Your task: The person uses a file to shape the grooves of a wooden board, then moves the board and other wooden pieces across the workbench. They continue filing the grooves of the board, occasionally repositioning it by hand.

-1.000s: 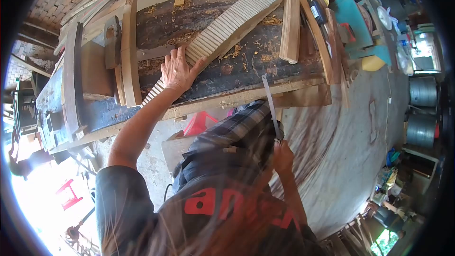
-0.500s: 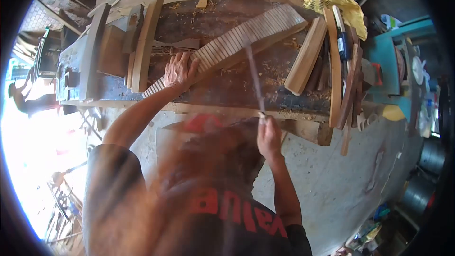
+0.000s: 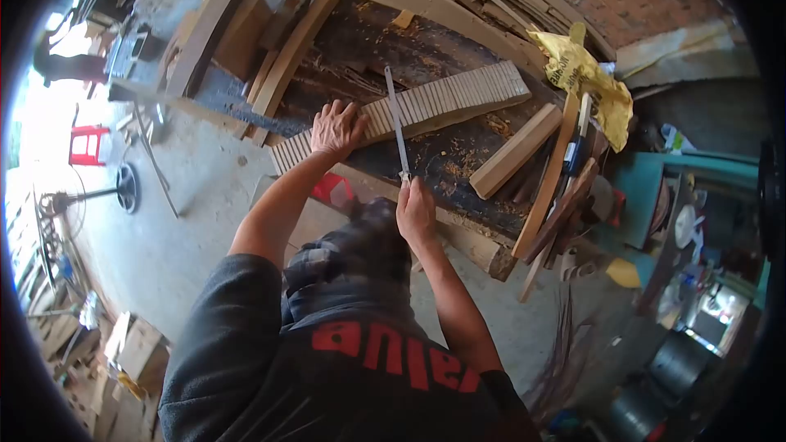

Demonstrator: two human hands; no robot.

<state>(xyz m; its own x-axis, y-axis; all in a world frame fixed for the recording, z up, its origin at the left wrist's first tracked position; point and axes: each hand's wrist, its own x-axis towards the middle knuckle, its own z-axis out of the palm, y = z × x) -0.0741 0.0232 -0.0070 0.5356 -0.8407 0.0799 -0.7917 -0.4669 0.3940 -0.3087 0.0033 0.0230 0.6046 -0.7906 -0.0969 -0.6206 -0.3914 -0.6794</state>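
A wooden board (image 3: 446, 100), scored with many parallel crosswise lines, lies diagonally on the dark workbench (image 3: 360, 37). My left hand (image 3: 336, 129) rests flat on its left half, fingers spread. My right hand (image 3: 416, 211) is closed around the near end of a narrow saw (image 3: 396, 119), whose thin, straight metal blade crosses over the board just right of my left hand. The blade's tip reaches past the board's far edge. Whether its edge is touching the wood cannot be made out.
Wood shavings are scattered over the bench. A squared timber block (image 3: 516, 151), a long strip (image 3: 547, 176) and a yellow bag (image 3: 583, 74) lie to the right. Long timbers (image 3: 307, 37) stand at the left. A red stool (image 3: 88, 145) and a teal cabinet (image 3: 643, 196) are farther off.
The view has swung round and tilted. My right hand and the saw have come closer to my left hand along the board; the blade, blurred before, now shows sharply. My left hand still presses the board.
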